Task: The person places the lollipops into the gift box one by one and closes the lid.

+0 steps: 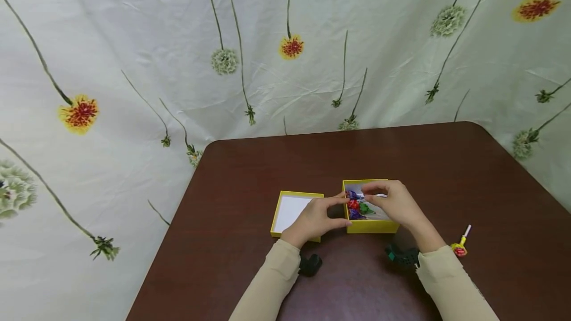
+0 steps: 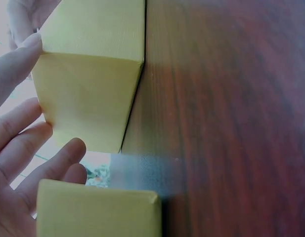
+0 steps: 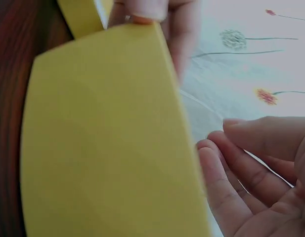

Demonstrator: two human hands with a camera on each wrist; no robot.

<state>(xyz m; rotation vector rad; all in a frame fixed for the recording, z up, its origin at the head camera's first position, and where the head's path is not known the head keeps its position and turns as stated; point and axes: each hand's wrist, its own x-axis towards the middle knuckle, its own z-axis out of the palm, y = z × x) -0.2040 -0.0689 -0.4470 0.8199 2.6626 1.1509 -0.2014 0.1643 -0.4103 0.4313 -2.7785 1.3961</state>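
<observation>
A yellow open box [image 1: 370, 227] with a white inside sits on the table. Along its left side lie several wrapped lollipops [image 1: 354, 205] in blue-purple, red and green. My left hand [image 1: 314, 217] holds the box by its left side, the thumb at the near corner and the fingers along the left rim. Over the box's right part hovers my right hand [image 1: 394, 204], fingers bent and fingertips a little apart from the thumb. Nothing shows between them in the right wrist view. One more lollipop [image 1: 459, 247], yellow and red with a white stick, lies right of the right wrist.
A shallow yellow lid [image 1: 285, 212], white inside up, lies left of the box, partly under the left hand. The dark brown table [image 1: 250, 167] has rounded far corners. Behind it hangs a white flowered cloth [image 1: 178, 38].
</observation>
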